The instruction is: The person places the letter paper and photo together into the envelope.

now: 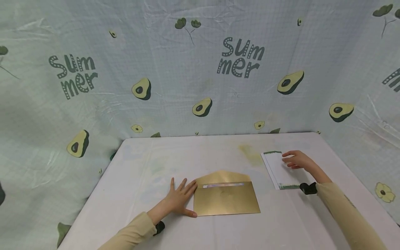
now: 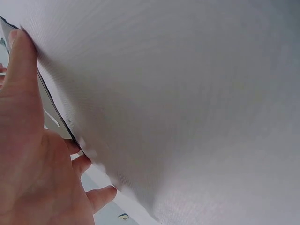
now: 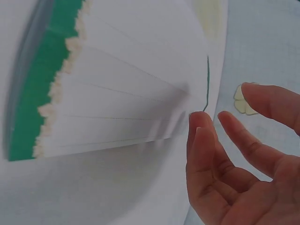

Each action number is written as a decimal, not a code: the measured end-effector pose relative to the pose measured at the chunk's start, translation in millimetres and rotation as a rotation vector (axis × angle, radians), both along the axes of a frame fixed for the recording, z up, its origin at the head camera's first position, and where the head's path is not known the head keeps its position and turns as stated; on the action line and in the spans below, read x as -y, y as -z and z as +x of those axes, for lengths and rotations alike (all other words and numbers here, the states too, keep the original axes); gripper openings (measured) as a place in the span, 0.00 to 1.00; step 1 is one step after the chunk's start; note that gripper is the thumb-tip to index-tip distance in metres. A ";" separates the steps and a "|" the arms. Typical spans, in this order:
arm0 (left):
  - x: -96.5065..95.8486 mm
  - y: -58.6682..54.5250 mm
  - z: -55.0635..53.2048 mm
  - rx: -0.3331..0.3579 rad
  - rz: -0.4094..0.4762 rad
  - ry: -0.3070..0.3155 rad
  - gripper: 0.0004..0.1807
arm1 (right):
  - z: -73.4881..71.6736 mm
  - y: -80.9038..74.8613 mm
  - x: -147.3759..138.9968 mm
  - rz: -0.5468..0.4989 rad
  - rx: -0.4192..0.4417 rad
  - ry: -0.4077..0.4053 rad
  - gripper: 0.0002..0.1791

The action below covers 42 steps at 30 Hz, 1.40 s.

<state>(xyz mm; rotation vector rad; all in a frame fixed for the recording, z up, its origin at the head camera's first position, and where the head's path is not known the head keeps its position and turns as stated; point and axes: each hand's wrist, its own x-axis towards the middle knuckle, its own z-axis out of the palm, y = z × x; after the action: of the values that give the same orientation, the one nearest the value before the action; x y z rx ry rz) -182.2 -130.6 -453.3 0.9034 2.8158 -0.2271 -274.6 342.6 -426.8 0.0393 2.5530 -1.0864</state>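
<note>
A gold envelope (image 1: 225, 203) lies on the white table with its flap raised toward the back. Inside its mouth a strip of something light and patterned (image 1: 223, 185) shows. My left hand (image 1: 180, 199) is spread flat at the envelope's left side, thumb and fingertips touching that edge. On the right lies white lined paper (image 1: 275, 170) with green borders, possibly several sheets. Over the paper's right part hovers my right hand (image 1: 298, 160), fingers loosely bent and holding nothing. In the right wrist view its fingertips (image 3: 199, 126) are near the paper's edge; contact there is unclear.
The table (image 1: 175, 152) has a yellowish stain (image 1: 250, 152) behind the envelope. A hanging cloth (image 1: 175, 69) printed with avocados and lettering surrounds its back and sides. Dark wrist cameras sit at both sleeves, the right one (image 1: 308, 188) beside the paper's near edge.
</note>
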 end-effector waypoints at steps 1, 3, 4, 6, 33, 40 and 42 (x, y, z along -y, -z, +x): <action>0.0 0.0 -0.1 -0.001 0.000 0.003 0.55 | -3.4 1.3 -0.2 0.000 0.001 0.007 0.30; -0.3 0.7 -0.6 -0.002 -0.005 0.007 0.55 | -9.4 3.4 -0.6 -0.004 0.003 0.015 0.30; -0.5 1.0 -0.9 0.002 -0.003 0.007 0.55 | -11.8 3.8 -0.7 -0.008 0.004 0.020 0.30; -0.8 1.8 -1.2 0.003 -0.008 0.007 0.55 | -16.9 5.3 -1.1 -0.020 0.006 0.029 0.31; 2.5 1.5 0.4 0.040 0.041 -0.006 0.56 | -48.2 27.6 2.5 0.144 -0.050 0.121 0.37; 8.1 16.7 -3.3 0.019 0.084 0.017 0.58 | -46.3 26.3 2.4 0.181 -0.053 0.142 0.37; 6.8 15.5 -3.4 0.024 0.077 0.011 0.58 | -46.3 27.2 2.0 0.177 -0.052 0.154 0.38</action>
<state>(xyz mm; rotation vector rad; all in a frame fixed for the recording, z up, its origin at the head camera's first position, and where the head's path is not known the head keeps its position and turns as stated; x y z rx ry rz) -185.6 -137.3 -468.9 0.9307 2.8154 -0.1097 -320.8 340.6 -454.0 0.2612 2.7238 -0.9213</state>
